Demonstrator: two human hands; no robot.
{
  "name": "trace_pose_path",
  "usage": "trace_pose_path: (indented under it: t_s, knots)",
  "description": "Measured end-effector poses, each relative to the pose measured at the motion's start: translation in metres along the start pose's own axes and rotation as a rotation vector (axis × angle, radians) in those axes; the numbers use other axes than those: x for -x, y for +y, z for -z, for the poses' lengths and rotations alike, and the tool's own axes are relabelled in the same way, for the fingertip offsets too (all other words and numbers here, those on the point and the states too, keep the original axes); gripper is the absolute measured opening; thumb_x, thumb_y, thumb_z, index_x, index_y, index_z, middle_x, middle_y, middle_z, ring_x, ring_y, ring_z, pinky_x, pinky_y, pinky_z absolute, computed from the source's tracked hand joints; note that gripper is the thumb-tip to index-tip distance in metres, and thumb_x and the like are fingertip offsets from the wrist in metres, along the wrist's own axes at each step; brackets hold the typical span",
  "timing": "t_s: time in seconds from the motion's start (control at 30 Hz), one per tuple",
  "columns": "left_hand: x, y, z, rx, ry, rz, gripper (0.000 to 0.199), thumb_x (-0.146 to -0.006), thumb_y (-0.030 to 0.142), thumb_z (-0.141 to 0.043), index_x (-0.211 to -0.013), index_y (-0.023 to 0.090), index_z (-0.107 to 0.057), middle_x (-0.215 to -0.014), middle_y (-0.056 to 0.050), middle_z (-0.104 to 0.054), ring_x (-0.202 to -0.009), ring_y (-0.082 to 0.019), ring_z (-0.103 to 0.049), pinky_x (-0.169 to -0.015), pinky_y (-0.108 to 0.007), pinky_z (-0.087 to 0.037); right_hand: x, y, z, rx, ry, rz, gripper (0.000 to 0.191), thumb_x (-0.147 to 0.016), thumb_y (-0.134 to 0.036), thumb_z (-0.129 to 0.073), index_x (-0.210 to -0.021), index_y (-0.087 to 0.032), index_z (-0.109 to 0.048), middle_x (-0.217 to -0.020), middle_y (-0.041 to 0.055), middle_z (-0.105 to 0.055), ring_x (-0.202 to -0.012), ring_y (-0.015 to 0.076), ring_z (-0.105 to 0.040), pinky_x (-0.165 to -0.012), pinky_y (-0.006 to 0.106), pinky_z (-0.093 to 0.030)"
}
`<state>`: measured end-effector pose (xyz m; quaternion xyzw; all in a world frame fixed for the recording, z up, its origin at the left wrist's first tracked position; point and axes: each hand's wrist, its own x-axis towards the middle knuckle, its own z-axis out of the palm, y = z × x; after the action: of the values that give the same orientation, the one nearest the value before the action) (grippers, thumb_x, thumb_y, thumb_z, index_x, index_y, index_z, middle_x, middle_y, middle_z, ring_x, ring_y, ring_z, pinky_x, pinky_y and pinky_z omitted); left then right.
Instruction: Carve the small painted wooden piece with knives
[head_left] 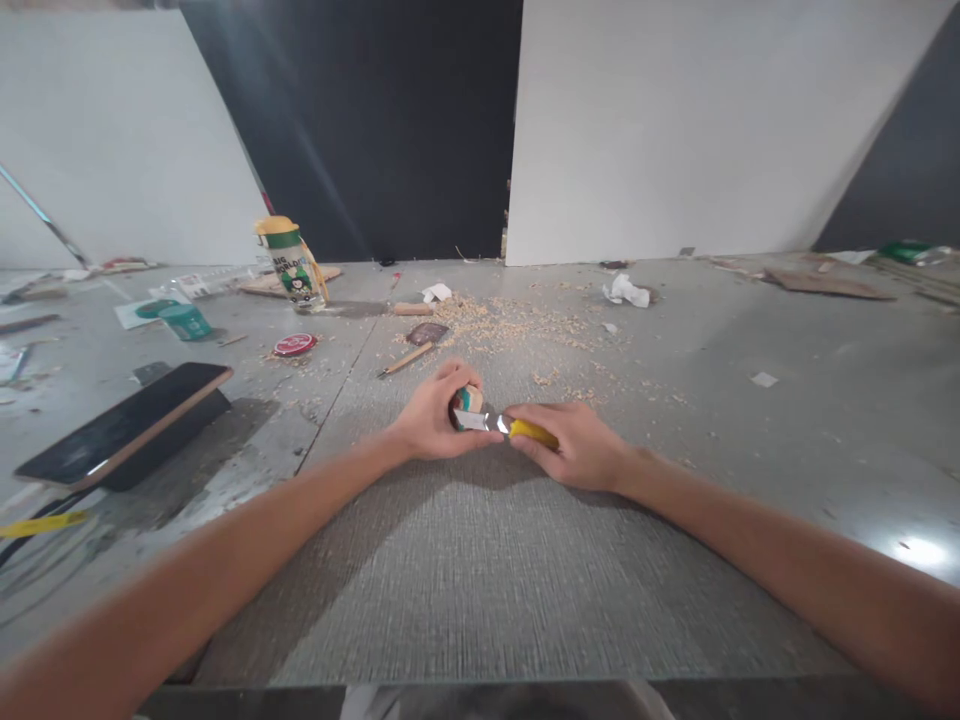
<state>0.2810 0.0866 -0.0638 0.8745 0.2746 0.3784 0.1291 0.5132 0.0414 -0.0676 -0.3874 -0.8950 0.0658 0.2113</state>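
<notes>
Near the middle of the table, my left hand (441,415) is wrapped round a small rounded piece (471,399) with pale wood and teal-green colour on it. My right hand (576,443) grips the yellow handle of a knife (533,432). The knife's metal blade points left, and it lies against or just in front of the small piece, between my left thumb and fingers. Part of the piece is hidden by my left hand. Wood shavings (495,325) are scattered on the table beyond both hands.
A phone (127,420) leans on a dark stand at left. Farther back are a yellow-lidded cup (291,265), a teal container (185,321) and a red round lid (295,345). A pencil-like tool (406,360) and crumpled paper (627,291) lie beyond my hands. Panels stand behind.
</notes>
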Motion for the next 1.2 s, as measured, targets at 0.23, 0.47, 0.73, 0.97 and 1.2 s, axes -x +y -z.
trace_pose_path:
  t_s: [0.23,0.47,0.73,0.97,1.2]
  knots:
    - [0.003,-0.004,-0.003,-0.058,0.039,0.126,0.049,-0.068,0.056,-0.074,-0.09,0.02,-0.05,-0.081,0.0,-0.048,-0.067,-0.014,-0.045,-0.06,-0.028,-0.039,-0.005,0.002,-0.007,0.035,0.062,-0.04,0.03,-0.096,-0.04,-0.047,-0.116,-0.022,-0.059,-0.103,0.0049,-0.073,-0.085,0.0218,-0.067,-0.068,0.031,-0.042]
    - [0.001,0.003,-0.006,-0.16,0.079,0.216,0.038,-0.077,0.054,-0.066,-0.084,0.02,-0.052,-0.078,0.0,-0.048,-0.063,-0.013,-0.046,-0.058,-0.028,-0.037,-0.003,0.005,-0.005,0.036,0.134,-0.146,0.035,-0.097,-0.043,-0.043,-0.117,-0.019,-0.06,-0.098,0.0076,-0.073,-0.079,0.0221,-0.066,-0.066,0.031,-0.042]
    - [-0.001,0.0,-0.002,-0.13,-0.063,0.113,0.055,-0.062,0.063,-0.076,-0.087,0.02,-0.055,-0.082,0.0,-0.054,-0.069,-0.014,-0.051,-0.062,-0.028,-0.04,0.0,0.003,0.002,0.04,-0.018,-0.024,0.032,-0.095,-0.042,-0.047,-0.116,-0.022,-0.061,-0.097,0.0046,-0.073,-0.085,0.0231,-0.067,-0.071,0.032,-0.041]
    - [0.001,0.004,-0.004,-0.134,-0.028,0.1,0.047,-0.07,0.06,-0.071,-0.085,0.019,-0.054,-0.082,-0.001,-0.055,-0.07,-0.015,-0.052,-0.063,-0.029,-0.04,0.0,0.003,0.001,0.036,-0.002,-0.036,0.032,-0.096,-0.042,-0.045,-0.116,-0.022,-0.06,-0.102,0.0054,-0.073,-0.088,0.023,-0.066,-0.072,0.032,-0.041]
    - [0.001,0.003,-0.007,-0.116,0.024,0.124,0.049,-0.069,0.06,-0.073,-0.087,0.019,-0.055,-0.084,-0.001,-0.055,-0.067,-0.014,-0.05,-0.062,-0.029,-0.04,0.0,0.008,-0.003,0.052,0.036,-0.018,0.032,-0.097,-0.042,-0.044,-0.116,-0.022,-0.06,-0.104,0.0061,-0.072,-0.086,0.0218,-0.066,-0.069,0.031,-0.041]
